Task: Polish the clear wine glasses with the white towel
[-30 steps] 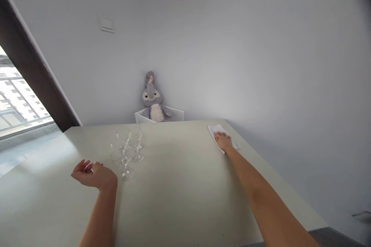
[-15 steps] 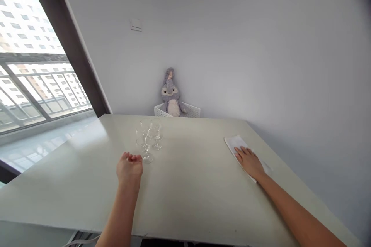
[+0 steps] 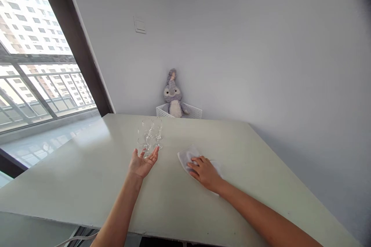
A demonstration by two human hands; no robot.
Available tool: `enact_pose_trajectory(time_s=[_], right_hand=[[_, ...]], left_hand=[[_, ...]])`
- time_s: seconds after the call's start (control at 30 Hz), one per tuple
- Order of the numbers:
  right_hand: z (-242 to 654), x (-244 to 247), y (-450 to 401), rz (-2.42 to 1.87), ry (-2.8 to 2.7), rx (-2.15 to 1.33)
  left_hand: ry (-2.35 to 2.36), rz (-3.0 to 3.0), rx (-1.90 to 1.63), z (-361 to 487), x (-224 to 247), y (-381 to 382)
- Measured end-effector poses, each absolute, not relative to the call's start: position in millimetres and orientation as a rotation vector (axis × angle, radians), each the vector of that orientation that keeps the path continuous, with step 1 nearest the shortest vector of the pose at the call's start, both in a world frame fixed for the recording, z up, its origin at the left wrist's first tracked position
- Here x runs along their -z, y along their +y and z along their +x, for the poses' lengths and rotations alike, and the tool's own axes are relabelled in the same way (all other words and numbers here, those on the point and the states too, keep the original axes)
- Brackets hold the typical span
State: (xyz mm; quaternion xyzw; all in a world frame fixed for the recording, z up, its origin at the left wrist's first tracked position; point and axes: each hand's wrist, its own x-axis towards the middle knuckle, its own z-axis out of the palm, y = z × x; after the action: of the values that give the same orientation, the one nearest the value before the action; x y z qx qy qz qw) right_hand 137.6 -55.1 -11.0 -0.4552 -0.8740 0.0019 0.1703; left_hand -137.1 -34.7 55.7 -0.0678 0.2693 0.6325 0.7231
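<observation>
Several clear stemmed glasses [image 3: 148, 133] stand grouped on the pale table [image 3: 232, 208], left of its middle. Just in front of them is my left hand [image 3: 144, 162], palm up with its fingers apart and nothing in it; the fingers overlap the base of the nearest glass in view, and whether they touch it is unclear. My right hand [image 3: 204, 171] is on a white cloth [image 3: 185, 156] near the middle of the table. Its fingers are bent over the bunched cloth, pressing and gripping it.
A grey plush toy [image 3: 174, 98] sits in a white perforated basket [image 3: 194, 112] behind the table's far edge. A wall with a switch [image 3: 140, 26] rises behind. To the left is a dark-framed window [image 3: 81, 42]. A cable [image 3: 78, 239] shows below the front edge.
My right hand has moved left with the cloth, from the table's right side to its middle, and the cloth has crumpled. My left hand has shifted right and its fingers have opened.
</observation>
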Motion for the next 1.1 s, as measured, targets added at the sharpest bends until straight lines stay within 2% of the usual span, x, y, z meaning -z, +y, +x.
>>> enact_pose_trajectory(time_s=[0.3,0.37,0.43,0.5,0.57,0.63,0.73,0.8,0.9,1.1], right_hand=[[53,11,-101,-0.722,-2.758,-0.154],[45,14,-120,-0.637,-2.790,-0.284],[44,14,-134,-0.493,-2.795,-0.568],[50,7,-137,-0.426,-2.656,-0.995],[61,-6,-128,-0.572,-2.269,-1.399],[79,-26,-110,-0.813,-1.705,-1.560],[112,-62,-77,-0.987,-1.065,-1.326],[134,-84,-59,-1.035,-0.903,-1.037],[156,-107,-46,-1.029,-0.833,-0.741],[143,-105,-47,-1.027,-0.882,-0.561]], left_hand=[[0.621,-0.250,-1.442,-139,-50,-26],[0.621,-0.253,-1.445,-139,-51,-27],[0.623,-0.250,-1.440,-139,-52,-30],[0.635,-0.230,-1.421,-137,-54,-34],[0.638,-0.163,-1.396,-133,-57,-39],[0.599,-0.032,-1.369,-124,-64,-43],[0.500,0.205,-1.316,-104,-79,-44],[0.449,0.340,-1.297,-87,-90,-38],[0.375,0.517,-1.317,-61,-99,-22],[0.309,0.745,-1.332,-27,-77,5]])
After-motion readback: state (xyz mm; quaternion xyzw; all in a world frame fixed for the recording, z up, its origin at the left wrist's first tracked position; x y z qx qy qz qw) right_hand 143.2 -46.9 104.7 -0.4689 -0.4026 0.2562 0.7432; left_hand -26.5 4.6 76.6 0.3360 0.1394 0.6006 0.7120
